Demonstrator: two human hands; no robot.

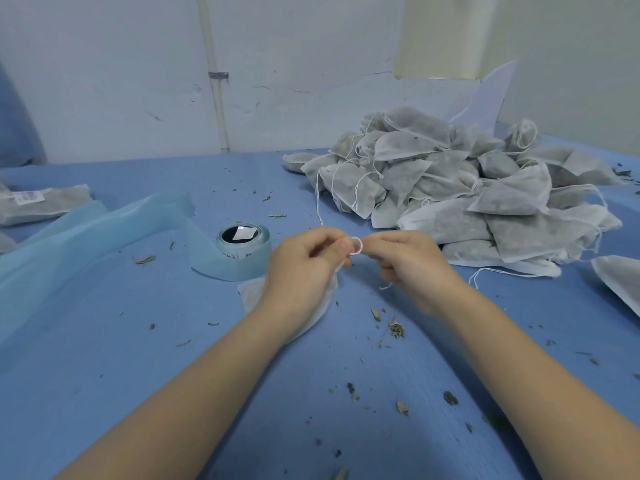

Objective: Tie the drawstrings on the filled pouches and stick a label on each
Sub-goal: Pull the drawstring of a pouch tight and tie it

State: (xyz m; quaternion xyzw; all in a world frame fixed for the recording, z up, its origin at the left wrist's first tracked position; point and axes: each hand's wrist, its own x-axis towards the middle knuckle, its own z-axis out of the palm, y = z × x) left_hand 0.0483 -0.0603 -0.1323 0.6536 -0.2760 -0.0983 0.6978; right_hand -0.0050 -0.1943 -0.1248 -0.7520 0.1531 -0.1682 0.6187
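Both hands are meeting over the near middle of the blue table [104, 358]. The left hand [304, 268] is curling its fingers and pinching the white drawstring [356, 245] between thumb and forefinger, and the right hand [408, 261] is pinching the same string from the other side. Between the two sets of fingertips the drawstring is forming a small loop, standing just above the thumbs. A short loose end is hanging below the right hand's curled fingers.

The pouch [252, 292] being tied is lying on the table under the left hand and wrist, so only its pale left edge and its near corner are showing; its neck is rising toward the fingers.

Just left of the left hand, a label roll [242, 251] is sitting on the table, its pale blue backing strip [86, 237] trailing off to the left. At the far left a labelled pouch [41, 202] is lying flat. To the far right a heap of filled pouches [467, 181] is piling up, strings dangling loose. Dried herb bits [396, 329] are lying scattered on the table near the forearms.
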